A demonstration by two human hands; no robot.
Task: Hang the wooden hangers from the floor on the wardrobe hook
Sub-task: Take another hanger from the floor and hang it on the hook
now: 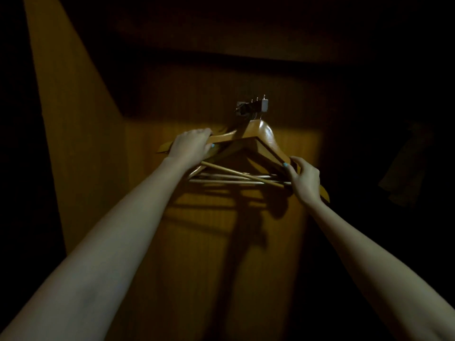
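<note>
Wardrobe side panel [71,134]: flat yellow-brown wood, lit in a slanted band, its outer edge lost in darkness, well to the left of the grip. Left hand [190,145]: bare forearm reaching up, fingers curled over the left shoulder of the wooden hangers [261,141], closed on the wood; the tip of that shoulder pokes out past the hand. Wooden hangers: a bunch of several, smooth glossy varnished wood with curved shoulders and thin round crossbars; the bars cross and overlap between the two hands, and the exact count cannot be told. Wardrobe hook [253,108]: a small metal fitting with a pale square end, directly above the grip; the hanger necks meet it, but the wire hooks are dim and hard to make out. Back panel [211,230]: finely ribbed wood behind and below the hands, carrying the hangers' shadow. Right hand [305,179]: fingers wrapped round the hangers' right shoulder, covering part of its end. Far right: dark, nothing distinguishable.
</note>
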